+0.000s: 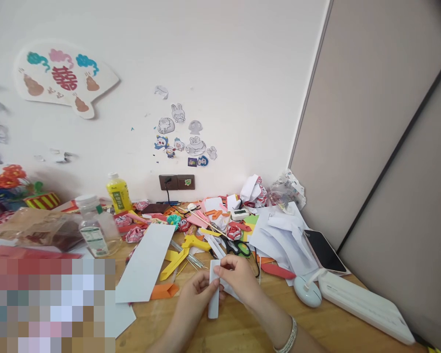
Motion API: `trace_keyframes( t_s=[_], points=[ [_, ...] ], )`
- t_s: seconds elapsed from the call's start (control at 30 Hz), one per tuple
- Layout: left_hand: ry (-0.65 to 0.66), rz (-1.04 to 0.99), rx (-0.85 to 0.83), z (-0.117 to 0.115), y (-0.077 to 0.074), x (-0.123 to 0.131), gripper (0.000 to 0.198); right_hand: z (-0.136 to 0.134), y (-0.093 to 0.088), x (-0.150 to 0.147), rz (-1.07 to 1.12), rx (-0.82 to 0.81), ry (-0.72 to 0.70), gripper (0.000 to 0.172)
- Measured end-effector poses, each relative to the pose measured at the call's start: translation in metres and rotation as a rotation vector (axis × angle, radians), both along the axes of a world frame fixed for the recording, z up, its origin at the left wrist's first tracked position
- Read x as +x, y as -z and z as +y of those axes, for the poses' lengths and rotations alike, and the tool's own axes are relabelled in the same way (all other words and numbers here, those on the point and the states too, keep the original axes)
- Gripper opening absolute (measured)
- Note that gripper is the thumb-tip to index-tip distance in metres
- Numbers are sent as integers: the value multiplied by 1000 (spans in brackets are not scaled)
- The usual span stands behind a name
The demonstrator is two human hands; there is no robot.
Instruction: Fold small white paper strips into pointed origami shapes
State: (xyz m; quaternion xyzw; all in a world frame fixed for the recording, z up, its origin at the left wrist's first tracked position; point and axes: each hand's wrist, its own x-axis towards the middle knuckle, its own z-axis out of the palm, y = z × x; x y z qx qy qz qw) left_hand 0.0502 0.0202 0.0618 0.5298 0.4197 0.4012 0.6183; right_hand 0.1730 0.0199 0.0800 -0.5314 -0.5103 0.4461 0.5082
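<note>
A narrow folded strip of white paper (213, 306) stands nearly upright in the picture, low in the middle and above the wooden table (228, 333). My left hand (196, 296) pinches its left side, with the thumb across the front. Near the top of the strip, my right hand (238, 277) grips it between thumb and fingers. Another white paper part shows behind the strip, partly covered by my right hand. A silvery bracelet (289, 337) circles my right wrist.
White sheets (147, 262) lie left, beside orange folded paper (164, 291). A yellow glue gun (196, 243), black scissors (238, 247) and paper scraps lie beyond my hands. Right are a phone (325, 251), a mouse (307, 291) and a long white device (365, 306). Bottles stand back left.
</note>
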Motion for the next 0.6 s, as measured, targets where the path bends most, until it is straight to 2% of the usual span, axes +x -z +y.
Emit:
trace_keyframes(
  t_s=[0.17,0.4,0.6],
  points=[
    [-3,-2,-2,-1,-1,1,33,2,5,2,2,27,-10,11],
    [74,-30,-10,1,1,-2,38,3,5,5,46,41,-53,12],
    [45,25,72,1,0,-4,42,2,4,3,37,10,-55,13]
  ],
)
